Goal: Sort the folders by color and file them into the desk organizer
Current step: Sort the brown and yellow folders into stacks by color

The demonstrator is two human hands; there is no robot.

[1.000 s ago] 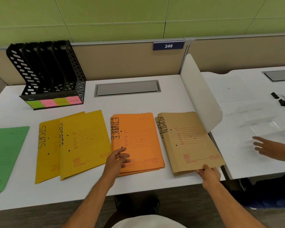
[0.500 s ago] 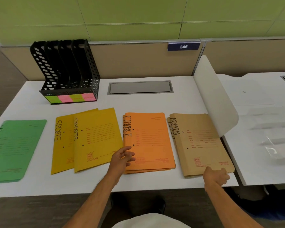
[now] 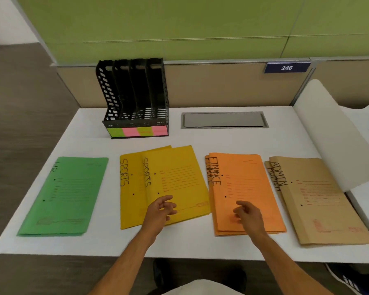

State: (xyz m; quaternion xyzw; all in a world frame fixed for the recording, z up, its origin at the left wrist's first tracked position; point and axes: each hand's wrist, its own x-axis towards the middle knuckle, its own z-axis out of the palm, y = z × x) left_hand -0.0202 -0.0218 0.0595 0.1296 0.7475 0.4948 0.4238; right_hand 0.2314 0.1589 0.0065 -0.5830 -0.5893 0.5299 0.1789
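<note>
The left hand (image 3: 160, 211) is over the near part of the yellow SPORTS folders (image 3: 168, 182). Its fingers are loosely spread and hold nothing. I cannot tell if it touches the paper. The right hand (image 3: 248, 216) is over the near part of the orange FINANCE folders (image 3: 243, 188). Its fingers are a little curled and hold nothing. I cannot tell if it touches them either.

The two yellow folders lie one partly on the other. The orange ones lie in a neat pile between the two hands and past the right hand. Out past the left hand, on its outer side, lie the green folders (image 3: 66, 194), flat on the white desk (image 3: 94, 243). On the outer side of the right hand lie the brown ADMIN folders (image 3: 320, 201), stacked, near the desk edge.

Far beyond the left hand, at the back of the desk, stands the black desk organizer (image 3: 134, 96). It has green and pink sticky labels (image 3: 136, 131) along its front. Beyond the right hand there is a grey cable cover (image 3: 224, 119) set in the desk. A white divider (image 3: 332, 137) stands past the brown folders.
</note>
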